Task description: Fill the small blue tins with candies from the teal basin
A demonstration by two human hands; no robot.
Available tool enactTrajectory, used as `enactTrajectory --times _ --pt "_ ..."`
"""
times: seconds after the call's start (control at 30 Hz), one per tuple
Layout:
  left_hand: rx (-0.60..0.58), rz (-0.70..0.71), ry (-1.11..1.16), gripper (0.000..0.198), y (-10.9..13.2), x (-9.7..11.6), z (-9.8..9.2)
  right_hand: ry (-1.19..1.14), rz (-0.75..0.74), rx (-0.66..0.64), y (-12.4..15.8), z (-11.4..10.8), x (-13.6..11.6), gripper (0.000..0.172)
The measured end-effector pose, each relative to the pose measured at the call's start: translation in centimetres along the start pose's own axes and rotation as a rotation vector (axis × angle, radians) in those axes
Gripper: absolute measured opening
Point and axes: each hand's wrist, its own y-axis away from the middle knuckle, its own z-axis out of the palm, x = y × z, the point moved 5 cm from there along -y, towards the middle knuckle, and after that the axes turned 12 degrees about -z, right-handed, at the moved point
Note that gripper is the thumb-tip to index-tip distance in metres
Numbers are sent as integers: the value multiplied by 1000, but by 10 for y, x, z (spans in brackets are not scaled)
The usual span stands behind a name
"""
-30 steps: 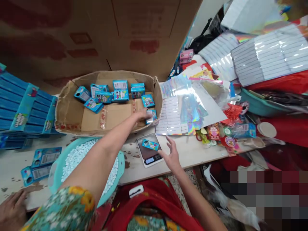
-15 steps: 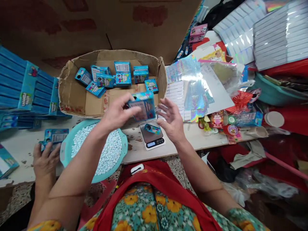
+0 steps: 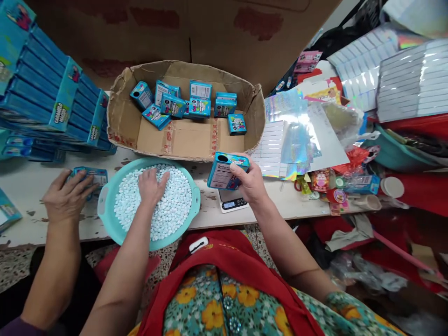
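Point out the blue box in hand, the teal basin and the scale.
blue box point(image 3: 224, 173), head view, its white label face.
teal basin point(image 3: 107, 214), head view, left rim.
scale point(image 3: 234, 204), head view, display panel.

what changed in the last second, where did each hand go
The left hand took a blue box out of the cardboard tray, passed it to the right hand, then dropped onto the white pellets in the teal basin. The scale and the other boxes stayed put.

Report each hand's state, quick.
Left hand: open, resting on white pellets in the bowl.
Right hand: closed on a blue box.
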Motion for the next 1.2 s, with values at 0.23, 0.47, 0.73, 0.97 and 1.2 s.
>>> enactTrajectory --times 0.23,0.47,0.73,0.97,1.2 --pt "34 67 -748 26 12 -38 -1 178 63 -206 27 61 12 43" --pt "101 -333 142 29 16 -40 -38 349 -45 -438 42 123 18 40" --pt "-69 -274 925 20 40 36 -60 573 -334 -673 49 179 21 33" --pt "46 -113 915 22 46 48 -69 614 -350 -689 54 197 16 33" --pt "82 -100 854 20 44 53 -67 594 -345 -661 48 193 16 32"
